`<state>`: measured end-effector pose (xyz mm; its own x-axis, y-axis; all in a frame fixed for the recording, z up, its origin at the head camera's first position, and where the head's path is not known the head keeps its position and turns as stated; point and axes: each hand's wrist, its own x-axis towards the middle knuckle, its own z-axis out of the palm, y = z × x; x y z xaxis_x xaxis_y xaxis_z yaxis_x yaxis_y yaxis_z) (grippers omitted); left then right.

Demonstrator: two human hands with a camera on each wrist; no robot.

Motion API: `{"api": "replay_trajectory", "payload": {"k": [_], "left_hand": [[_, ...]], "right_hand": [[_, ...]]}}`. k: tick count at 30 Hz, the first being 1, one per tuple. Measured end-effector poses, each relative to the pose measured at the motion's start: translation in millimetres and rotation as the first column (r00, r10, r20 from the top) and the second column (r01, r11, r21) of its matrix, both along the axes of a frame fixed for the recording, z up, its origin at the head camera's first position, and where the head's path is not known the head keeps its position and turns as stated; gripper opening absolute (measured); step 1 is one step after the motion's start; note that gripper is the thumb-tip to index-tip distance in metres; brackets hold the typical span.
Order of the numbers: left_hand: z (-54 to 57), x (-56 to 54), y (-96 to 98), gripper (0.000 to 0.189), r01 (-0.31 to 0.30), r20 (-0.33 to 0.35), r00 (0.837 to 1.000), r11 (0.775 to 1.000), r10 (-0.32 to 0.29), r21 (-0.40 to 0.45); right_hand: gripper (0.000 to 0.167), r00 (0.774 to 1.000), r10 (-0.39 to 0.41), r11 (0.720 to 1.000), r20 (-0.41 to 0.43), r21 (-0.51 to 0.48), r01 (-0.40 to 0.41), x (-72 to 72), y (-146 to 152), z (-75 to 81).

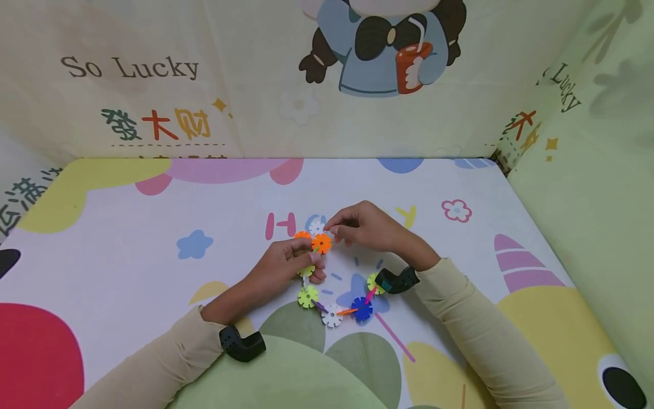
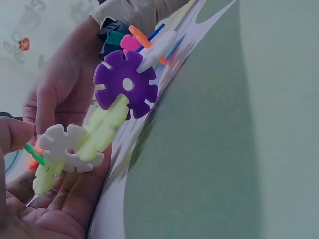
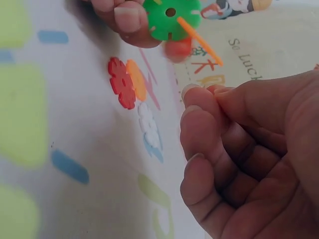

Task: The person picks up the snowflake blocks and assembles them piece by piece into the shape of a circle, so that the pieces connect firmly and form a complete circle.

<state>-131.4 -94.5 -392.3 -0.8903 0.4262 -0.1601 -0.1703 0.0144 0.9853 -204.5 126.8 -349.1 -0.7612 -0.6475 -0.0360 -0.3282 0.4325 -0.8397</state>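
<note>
In the head view my left hand [image 1: 293, 262] grips one end of a chain of notched plastic discs, fingers and thumb around it. An orange disc [image 1: 321, 243] stands at that end. Yellow-green, purple, white and blue discs [image 1: 361, 309] follow in a curve below the hand. A green disc [image 3: 172, 19] at the held end shows in the right wrist view, an orange disc [image 3: 200, 41] edge-on in it. My right hand [image 1: 370, 226] is just beyond the chain's end, fingers curled and thumb against the index finger. Nothing shows between its fingertips [image 3: 199, 94].
Loose red [image 3: 121, 83], orange [image 3: 135, 79] and white [image 3: 148, 122] discs lie on the printed tabletop [image 1: 230, 199] close to the hands. A printed cloth wall [image 1: 245, 113] rises behind the table. Black wrist cameras [image 1: 242, 343] sit on both sleeves.
</note>
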Motion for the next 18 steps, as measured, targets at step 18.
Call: {"api": "replay_trajectory", "payload": {"k": [18], "left_hand": [[2.4,-0.8,-0.6,0.028,0.034,-0.043,0.999,0.999,-0.033,0.015]], "right_hand": [[0.015,0.998,-0.058,0.994,-0.015,0.088,0.059,-9.7,3.7,-8.6]]}}
